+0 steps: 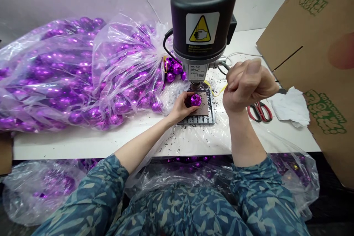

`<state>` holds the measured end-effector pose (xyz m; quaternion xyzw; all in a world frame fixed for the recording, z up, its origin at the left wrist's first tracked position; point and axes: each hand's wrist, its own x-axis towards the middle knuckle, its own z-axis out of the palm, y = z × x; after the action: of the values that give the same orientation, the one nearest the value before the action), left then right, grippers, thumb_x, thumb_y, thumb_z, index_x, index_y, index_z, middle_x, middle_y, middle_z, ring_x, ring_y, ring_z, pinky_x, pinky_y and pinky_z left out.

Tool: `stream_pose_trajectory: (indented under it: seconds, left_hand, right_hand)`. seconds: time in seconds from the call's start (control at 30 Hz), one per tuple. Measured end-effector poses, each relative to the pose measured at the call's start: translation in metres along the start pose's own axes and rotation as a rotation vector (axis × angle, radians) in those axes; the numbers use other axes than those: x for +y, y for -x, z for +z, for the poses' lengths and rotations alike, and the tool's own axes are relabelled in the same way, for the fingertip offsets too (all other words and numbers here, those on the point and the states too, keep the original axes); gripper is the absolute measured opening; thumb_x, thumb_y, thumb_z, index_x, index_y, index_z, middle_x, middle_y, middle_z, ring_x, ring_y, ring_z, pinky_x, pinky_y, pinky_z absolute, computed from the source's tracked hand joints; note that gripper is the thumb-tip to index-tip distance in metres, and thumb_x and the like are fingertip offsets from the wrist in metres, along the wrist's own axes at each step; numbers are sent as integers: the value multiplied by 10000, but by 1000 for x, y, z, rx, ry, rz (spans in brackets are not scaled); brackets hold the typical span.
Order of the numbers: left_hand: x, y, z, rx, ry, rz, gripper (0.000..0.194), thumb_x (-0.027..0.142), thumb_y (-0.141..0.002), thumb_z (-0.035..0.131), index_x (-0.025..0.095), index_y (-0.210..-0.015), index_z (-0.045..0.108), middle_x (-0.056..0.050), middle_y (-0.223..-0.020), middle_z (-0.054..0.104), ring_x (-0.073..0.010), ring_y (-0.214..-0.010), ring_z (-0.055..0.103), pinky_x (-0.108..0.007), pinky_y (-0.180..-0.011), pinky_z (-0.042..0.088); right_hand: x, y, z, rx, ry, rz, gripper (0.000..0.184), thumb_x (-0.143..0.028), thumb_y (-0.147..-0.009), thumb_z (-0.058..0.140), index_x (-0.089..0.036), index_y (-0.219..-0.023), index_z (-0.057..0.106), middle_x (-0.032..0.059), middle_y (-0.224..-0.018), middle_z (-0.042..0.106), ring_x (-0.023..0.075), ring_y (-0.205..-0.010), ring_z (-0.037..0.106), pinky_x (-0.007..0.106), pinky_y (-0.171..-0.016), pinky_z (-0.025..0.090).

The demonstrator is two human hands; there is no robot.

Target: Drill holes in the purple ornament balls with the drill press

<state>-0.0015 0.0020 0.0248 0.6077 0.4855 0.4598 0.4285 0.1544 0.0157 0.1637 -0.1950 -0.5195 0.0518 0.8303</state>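
My left hand (181, 107) grips a shiny purple ball (194, 100) and holds it on the small metal base plate (205, 116) directly under the spindle of a black bench drill press (203, 18). My right hand (246, 83) is raised to the right of the machine, fingers wrapped in a fist round its thin lever handle (224, 67). A yellow cord (217, 91) trails between the plate and that hand. Dark drill shavings lie scattered round the plate.
A big clear plastic bag (80, 73) full of purple balls fills the white table's left half. Red-handled scissors (259, 111) and crumpled white paper (290, 107) lie right of the machine. A cardboard box (318, 55) stands at right. More bagged purple balls (41, 184) sit below the table edge.
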Motion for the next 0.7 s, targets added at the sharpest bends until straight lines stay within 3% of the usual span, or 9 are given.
stream_pose_trajectory:
  seconds: [0.33, 0.47, 0.63, 0.7]
  left_hand:
    - [1, 0, 1, 2, 32, -22, 607, 258, -716, 949, 190, -1247, 663, -126, -1300, 716, -313, -1246, 692, -525, -1147, 543]
    - [3, 2, 2, 5, 29, -17, 600, 255, -721, 950, 191, -1243, 661, -122, -1288, 721, -313, -1240, 695, -524, -1144, 543]
    - [6, 2, 6, 51, -11, -35, 582, 236, -725, 941, 201, -1219, 634, -111, -1247, 716, -300, -1187, 697, -504, -1073, 574]
    - [12, 5, 6, 95, -54, -61, 580, 236, -725, 936, 205, -1203, 608, -100, -1213, 710, -286, -1133, 699, -485, -1021, 585]
  right_hand:
    - [20, 12, -1, 84, -60, -166, 705, -473, -987, 608, -194, -487, 197, -78, -370, 207, 40, -306, 209, 276, -362, 179]
    - [22, 18, -6, 51, -119, -218, 718, -417, -984, 627, -187, -462, 191, -81, -336, 230, 44, -282, 200, 272, -334, 188]
    - [0, -6, 4, -21, -99, -103, 630, -368, -1023, 619, -184, -485, 348, -72, -404, 341, 44, -337, 309, 264, -383, 186]
    - [-6, -28, 16, -55, -58, 14, 652, -537, -1022, 599, -204, -503, 387, -67, -423, 362, 52, -363, 338, 282, -421, 261]
